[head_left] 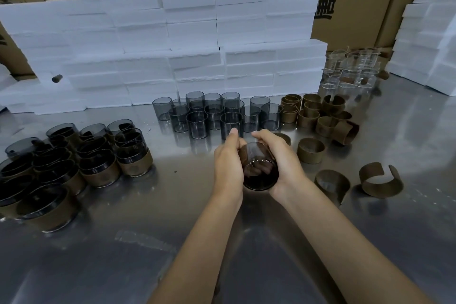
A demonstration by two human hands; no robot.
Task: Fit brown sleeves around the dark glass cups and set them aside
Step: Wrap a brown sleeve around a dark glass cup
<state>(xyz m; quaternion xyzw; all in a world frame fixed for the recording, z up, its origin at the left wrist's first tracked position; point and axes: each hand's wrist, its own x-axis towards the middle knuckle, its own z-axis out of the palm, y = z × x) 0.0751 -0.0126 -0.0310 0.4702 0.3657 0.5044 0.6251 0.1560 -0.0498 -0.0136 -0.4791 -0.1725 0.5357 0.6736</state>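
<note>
Cup: a dark round glass cup (pixel 260 171) is cradled, tilted, above the steel table (pixel 138 249), just before the bare cups (pixel 214 116).
Grip: it is clasped by left hand (pixel 228 168) and right hand (pixel 281 165), seemingly so the brown band sleeve (pixel 243 155) can be wrapped on.

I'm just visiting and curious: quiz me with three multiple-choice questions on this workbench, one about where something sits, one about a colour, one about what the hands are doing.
1. Where do the finished sleeved cups stand?
A. left of the hands
B. right of the hands
C. on the foam blocks

2. What colour are the stacked foam blocks?
A. brown
B. white
C. black

3. What are the hands doing?
A. resting flat on the table
B. both gripping one dark glass cup
C. each holding a separate cup

Answers: 1 A, the sleeved cups cluster at the left. 2 B, the blocks are white. 3 B, left hand and right hand wrap one cup.
</note>
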